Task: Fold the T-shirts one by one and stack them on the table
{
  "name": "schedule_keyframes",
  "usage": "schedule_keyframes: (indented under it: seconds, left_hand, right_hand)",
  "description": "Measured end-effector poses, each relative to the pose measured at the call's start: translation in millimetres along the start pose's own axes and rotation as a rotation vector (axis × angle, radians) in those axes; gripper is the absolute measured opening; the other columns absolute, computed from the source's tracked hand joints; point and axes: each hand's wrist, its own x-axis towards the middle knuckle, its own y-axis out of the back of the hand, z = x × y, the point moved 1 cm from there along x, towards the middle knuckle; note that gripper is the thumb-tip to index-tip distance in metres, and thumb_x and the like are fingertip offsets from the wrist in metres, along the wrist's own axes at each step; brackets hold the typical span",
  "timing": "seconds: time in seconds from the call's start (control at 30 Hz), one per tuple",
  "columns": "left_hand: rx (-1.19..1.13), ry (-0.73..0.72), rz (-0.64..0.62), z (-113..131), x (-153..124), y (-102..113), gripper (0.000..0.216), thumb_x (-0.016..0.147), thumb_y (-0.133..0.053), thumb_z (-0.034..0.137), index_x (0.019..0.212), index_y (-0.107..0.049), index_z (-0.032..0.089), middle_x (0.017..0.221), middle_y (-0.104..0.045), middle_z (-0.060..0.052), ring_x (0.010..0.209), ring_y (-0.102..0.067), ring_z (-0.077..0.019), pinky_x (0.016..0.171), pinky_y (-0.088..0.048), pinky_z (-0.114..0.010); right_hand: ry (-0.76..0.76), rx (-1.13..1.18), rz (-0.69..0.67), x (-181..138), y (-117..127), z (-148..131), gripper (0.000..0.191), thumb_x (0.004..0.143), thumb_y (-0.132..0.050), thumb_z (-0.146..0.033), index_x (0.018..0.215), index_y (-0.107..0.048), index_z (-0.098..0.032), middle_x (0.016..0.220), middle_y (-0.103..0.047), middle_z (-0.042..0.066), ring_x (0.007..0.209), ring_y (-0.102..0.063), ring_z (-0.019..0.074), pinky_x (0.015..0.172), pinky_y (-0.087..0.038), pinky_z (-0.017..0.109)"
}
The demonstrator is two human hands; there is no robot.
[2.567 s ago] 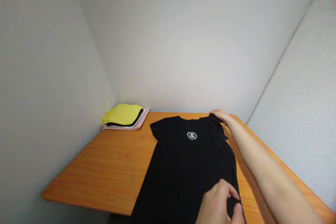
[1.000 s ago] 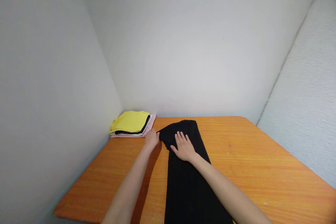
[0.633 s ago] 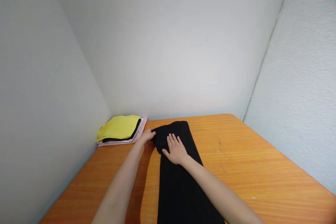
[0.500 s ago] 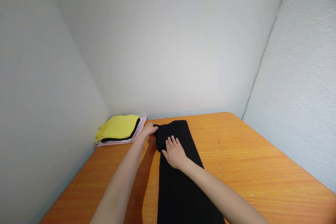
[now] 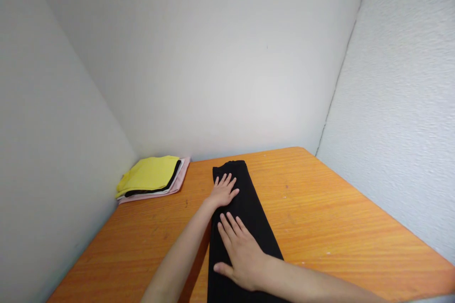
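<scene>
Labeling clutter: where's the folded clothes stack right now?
Head view, far left corner of the orange table: the folded clothes stack lies by the walls, left of the black garment.

Two bare forearms enter from the bottom edge, uncovered as far back as the frame shows, with no sleeve or cuff in sight. The left hand (image 5: pixel 223 192) and the right hand (image 5: pixel 241 253) are ungloved, the fingers plain and unadorned, the nails short. Both wrists are bare; nothing else of the person appears.

Both hands flat, fingers spread: L hand (image 5: pixel 223 191) & R hand (image 5: pixel 241 254) on folded black shirt (image 5: pixel 249 208), orange table (image 5: pixel 330 218).
</scene>
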Motion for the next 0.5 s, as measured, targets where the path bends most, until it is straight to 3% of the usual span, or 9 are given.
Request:
schedule_keyframes:
  seconds: [0.13, 0.33, 0.5]
  left_hand:
    - [0.085, -0.002, 0.07, 5, -7, -11, 0.061, 0.098, -0.027, 0.053, 0.15, -0.032, 0.02, 0.159, -0.018, -0.007, 0.148, -0.008, -0.0265, 0.12, -0.004, -0.05]
    - [0.136, 0.007, 0.092, 7, -5, -13, 0.062, 0.098, -0.025, 0.054, 0.149, -0.034, 0.021, 0.159, -0.022, -0.006, 0.147, -0.013, -0.0262, 0.119, -0.012, -0.049]
    - [0.125, 0.007, 0.101, 16, -10, 1, 0.057, 0.1, -0.024, 0.048, 0.148, -0.035, 0.021, 0.157, -0.025, -0.006, 0.146, -0.018, -0.0257, 0.119, -0.014, -0.049]
  right_hand:
    - [0.052, 0.02, -0.025, -14, 7, -5, 0.087, 0.093, -0.038, -0.068, 0.153, -0.021, -0.007, 0.157, -0.002, 0.014, 0.145, 0.006, 0.0314, 0.12, -0.004, 0.051]
    - [0.188, 0.061, -0.059, -51, 8, -28, 0.088, 0.092, -0.045, -0.064, 0.153, -0.014, -0.008, 0.155, -0.001, 0.015, 0.145, 0.002, 0.0308, 0.12, -0.009, 0.05]
    - [0.416, 0.164, -0.187, -99, 9, -59, 0.057, 0.101, -0.038, -0.024, 0.154, -0.017, -0.018, 0.153, -0.017, 0.011, 0.144, -0.013, 0.0239, 0.118, -0.021, 0.046]
